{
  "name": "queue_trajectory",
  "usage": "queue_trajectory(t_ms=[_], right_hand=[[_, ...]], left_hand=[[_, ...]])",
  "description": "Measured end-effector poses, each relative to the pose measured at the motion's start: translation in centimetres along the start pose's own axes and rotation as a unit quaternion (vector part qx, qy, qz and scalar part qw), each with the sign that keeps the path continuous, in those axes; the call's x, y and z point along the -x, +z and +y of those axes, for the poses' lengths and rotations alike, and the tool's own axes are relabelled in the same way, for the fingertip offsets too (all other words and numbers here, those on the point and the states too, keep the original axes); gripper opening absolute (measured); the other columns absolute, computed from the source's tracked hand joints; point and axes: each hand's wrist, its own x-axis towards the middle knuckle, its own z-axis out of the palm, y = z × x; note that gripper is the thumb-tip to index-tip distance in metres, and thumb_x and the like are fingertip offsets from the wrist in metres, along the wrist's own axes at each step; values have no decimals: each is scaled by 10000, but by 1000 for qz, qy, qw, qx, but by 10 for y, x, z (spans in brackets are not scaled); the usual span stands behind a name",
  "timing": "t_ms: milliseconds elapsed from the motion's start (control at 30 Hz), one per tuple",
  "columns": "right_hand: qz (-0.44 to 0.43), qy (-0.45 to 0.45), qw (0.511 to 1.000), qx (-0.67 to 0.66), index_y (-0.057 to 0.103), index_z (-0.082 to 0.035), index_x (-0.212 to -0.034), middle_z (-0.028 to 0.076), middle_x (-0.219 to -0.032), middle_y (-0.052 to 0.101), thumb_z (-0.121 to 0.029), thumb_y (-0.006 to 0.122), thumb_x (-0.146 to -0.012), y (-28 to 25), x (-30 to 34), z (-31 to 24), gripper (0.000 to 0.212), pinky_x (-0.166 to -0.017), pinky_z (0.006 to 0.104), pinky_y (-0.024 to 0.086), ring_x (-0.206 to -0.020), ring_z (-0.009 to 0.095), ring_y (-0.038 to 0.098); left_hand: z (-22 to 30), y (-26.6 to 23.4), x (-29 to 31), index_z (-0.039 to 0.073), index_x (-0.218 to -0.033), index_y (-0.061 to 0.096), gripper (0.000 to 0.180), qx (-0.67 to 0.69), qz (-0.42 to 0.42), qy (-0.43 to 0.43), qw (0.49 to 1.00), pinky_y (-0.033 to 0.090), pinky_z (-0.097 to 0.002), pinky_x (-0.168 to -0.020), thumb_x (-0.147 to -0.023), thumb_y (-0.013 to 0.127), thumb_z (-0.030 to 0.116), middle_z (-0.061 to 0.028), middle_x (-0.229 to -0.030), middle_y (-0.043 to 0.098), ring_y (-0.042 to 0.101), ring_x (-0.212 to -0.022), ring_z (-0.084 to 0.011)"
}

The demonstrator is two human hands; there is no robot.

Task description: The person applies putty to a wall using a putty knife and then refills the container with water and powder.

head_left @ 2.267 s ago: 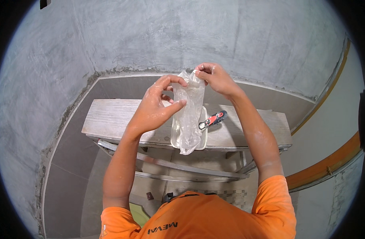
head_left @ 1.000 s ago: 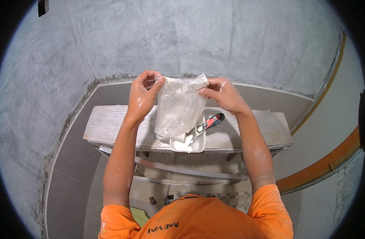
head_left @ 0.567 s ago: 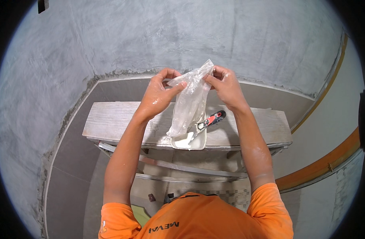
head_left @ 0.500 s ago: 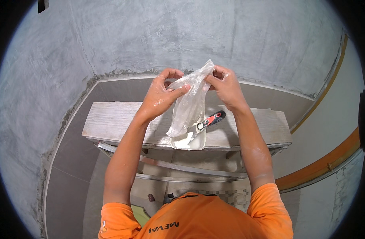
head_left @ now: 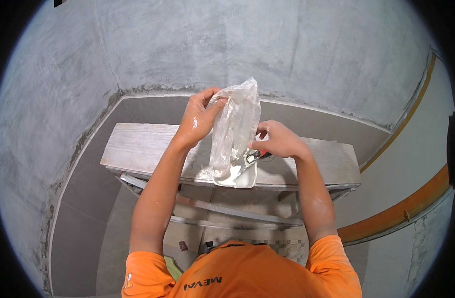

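A clear plastic bag (head_left: 237, 116) dusted with white powder hangs upside down over a small white tub (head_left: 249, 179). My left hand (head_left: 199, 116) is closed on the bag's upper left side, pinching it between thumb and fingers. Lower down, my right hand (head_left: 282, 140) has its fingers bent but apart, with the thumb at the bag's right edge. White powder (head_left: 232, 173) lies in the tub under the bag's mouth. A putty knife (head_left: 250, 158) leans in the tub, its red and black handle partly hidden beneath my right hand.
The tub stands at the front edge of a whitish wooden bench (head_left: 138, 144), with a rail (head_left: 237, 212) below. Behind rises a grey plastered wall (head_left: 197, 44) above dark tiles (head_left: 88, 198). A curved orange-brown band (head_left: 396, 213) runs along the right. A small dark red piece (head_left: 183, 246) lies on the floor.
My right hand has let go of the bag's top corner and moved down beside its lower right side. The bag hangs more upright and spread out, still in my left hand.
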Motion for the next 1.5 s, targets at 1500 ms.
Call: queue_trajectory(t_ms=[1500], right_hand=[[184,35,978,89,676,39,-1075,189,-881,690,-184,731,-896,61,28,-29,292,-756,404,518,-791,316,653]], left_hand=[[-18,12,22,-60,-1111,679,310,-52,1,-53,997,540,-369,-846,-914,690,179,-168,-996,744,711,-933,-236]])
